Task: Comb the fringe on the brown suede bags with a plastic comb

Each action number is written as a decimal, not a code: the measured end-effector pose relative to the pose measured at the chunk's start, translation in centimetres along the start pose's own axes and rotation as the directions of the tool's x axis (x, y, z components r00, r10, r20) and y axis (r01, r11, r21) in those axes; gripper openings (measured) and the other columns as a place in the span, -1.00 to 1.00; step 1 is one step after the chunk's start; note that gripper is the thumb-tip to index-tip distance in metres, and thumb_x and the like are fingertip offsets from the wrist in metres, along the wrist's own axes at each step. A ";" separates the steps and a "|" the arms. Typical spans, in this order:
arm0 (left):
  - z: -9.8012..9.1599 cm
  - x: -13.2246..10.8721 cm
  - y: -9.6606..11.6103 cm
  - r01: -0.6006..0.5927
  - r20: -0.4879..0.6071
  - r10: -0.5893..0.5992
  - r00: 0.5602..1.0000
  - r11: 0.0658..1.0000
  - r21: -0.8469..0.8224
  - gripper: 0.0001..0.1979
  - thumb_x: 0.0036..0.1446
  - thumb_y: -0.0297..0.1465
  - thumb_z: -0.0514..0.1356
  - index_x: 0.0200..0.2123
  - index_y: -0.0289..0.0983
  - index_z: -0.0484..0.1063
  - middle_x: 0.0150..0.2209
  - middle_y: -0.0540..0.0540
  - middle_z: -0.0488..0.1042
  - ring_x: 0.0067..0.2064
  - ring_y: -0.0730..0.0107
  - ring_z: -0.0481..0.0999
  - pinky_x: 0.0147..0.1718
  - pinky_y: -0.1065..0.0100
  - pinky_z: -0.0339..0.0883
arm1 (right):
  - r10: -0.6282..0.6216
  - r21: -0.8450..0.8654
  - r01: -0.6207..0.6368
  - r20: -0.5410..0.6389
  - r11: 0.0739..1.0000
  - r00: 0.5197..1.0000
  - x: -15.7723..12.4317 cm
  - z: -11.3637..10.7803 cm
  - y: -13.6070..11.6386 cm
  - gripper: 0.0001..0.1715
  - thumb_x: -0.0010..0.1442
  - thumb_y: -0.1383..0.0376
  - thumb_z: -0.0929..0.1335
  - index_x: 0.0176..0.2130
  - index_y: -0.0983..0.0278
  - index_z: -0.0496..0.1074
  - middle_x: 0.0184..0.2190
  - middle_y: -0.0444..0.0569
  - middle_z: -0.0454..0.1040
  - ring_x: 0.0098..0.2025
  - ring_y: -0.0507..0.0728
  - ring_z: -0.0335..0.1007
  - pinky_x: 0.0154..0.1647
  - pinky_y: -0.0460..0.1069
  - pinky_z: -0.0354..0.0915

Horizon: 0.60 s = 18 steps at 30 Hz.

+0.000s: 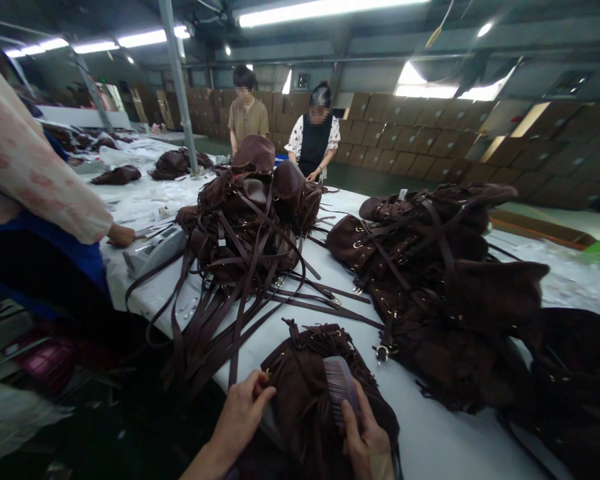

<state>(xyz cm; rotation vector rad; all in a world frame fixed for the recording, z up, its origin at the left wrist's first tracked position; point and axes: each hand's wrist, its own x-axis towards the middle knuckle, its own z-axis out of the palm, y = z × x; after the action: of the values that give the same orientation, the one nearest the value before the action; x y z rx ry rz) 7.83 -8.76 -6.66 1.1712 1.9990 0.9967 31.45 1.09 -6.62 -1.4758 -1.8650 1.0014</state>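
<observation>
Head view: the brown fringed suede bag (305, 393) lies at the near edge of the white table (430, 433), directly in front of the person; the left hand (243, 417) pinches its left rim with fingers closed on the suede, and the right hand (365, 443) is clamped on a mauve comb (341, 387) whose teeth rest against the fringe. The bag appears soft, limp and light, so it is best held at the stitched rim or strap ring, not by loose fringe. Two heaps of identical bags with trailing straps (240, 293) lie beyond.
</observation>
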 end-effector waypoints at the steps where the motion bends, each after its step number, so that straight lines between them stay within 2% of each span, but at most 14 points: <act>1: -0.2 0.0 0.0 0.031 0.013 -0.031 0.999 0.999 0.042 -0.73 0.29 -0.18 0.04 -0.20 -0.22 0.41 -0.42 -0.01 0.51 -0.37 0.28 0.51 -0.34 0.35 0.27 | -0.003 -0.001 0.003 0.003 1.000 1.000 0.0 0.0 0.0 -0.18 0.26 -0.09 0.16 0.28 0.39 0.20 0.15 0.19 0.40 0.17 0.36 0.34 0.10 0.17 0.33; 4: -0.8 0.4 1.0 0.063 0.055 -0.079 0.995 0.968 0.244 -0.69 0.35 -0.17 -0.03 -0.15 -0.21 0.40 -0.33 -0.09 0.57 -0.24 0.21 0.57 -0.27 0.34 0.28 | -0.026 -0.002 0.026 0.005 1.000 1.000 0.0 0.0 -0.2 -0.18 0.28 -0.08 0.15 0.28 0.42 0.19 0.14 0.22 0.40 0.14 0.37 0.37 0.08 0.17 0.34; 7: -0.8 0.9 2.8 0.072 0.069 -0.118 0.991 0.880 0.469 -0.69 0.35 -0.18 -0.01 -0.10 -0.26 0.38 -0.28 -0.19 0.58 -0.16 0.12 0.59 -0.25 0.31 0.32 | -0.047 0.005 0.047 0.009 0.999 0.999 0.0 0.0 -0.1 -0.20 0.29 -0.05 0.16 0.28 0.43 0.18 0.14 0.23 0.40 0.11 0.36 0.40 0.06 0.15 0.36; 9: -0.4 1.1 3.6 0.058 0.092 -0.131 0.987 0.827 0.560 -0.66 0.34 -0.16 0.00 -0.10 -0.30 0.39 -0.26 -0.24 0.57 -0.15 0.07 0.59 -0.25 0.28 0.35 | -0.053 0.003 0.053 0.005 0.999 0.999 0.1 0.0 0.0 -0.21 0.29 -0.04 0.16 0.27 0.43 0.20 0.13 0.23 0.41 0.08 0.37 0.43 0.02 0.16 0.38; 13: 0.9 0.9 3.9 0.005 0.158 -0.123 0.980 0.804 0.595 -0.61 0.35 -0.17 -0.03 -0.09 -0.36 0.40 -0.20 -0.30 0.56 -0.13 0.00 0.58 -0.20 0.19 0.39 | -0.061 0.014 0.062 -0.027 0.998 0.998 0.0 0.2 0.2 -0.27 0.29 -0.03 0.18 0.25 0.36 0.25 0.07 0.18 0.48 0.01 0.37 0.49 -0.08 0.14 0.44; 18: 2.0 1.2 2.4 0.005 0.181 -0.113 0.977 0.859 0.512 -0.68 0.35 -0.24 -0.04 -0.11 -0.34 0.38 -0.20 -0.29 0.55 -0.12 0.02 0.57 -0.20 0.20 0.39 | -0.062 0.039 0.065 -0.065 0.997 0.996 0.1 0.3 0.2 -0.31 0.27 -0.02 0.22 0.24 0.27 0.29 0.04 0.13 0.51 -0.05 0.34 0.53 -0.08 0.13 0.44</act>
<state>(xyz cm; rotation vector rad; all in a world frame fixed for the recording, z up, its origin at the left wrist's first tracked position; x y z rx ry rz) 9.91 -6.28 -5.83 1.4045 2.1756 0.2883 31.31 1.11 -6.99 -1.4001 -1.8241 0.9456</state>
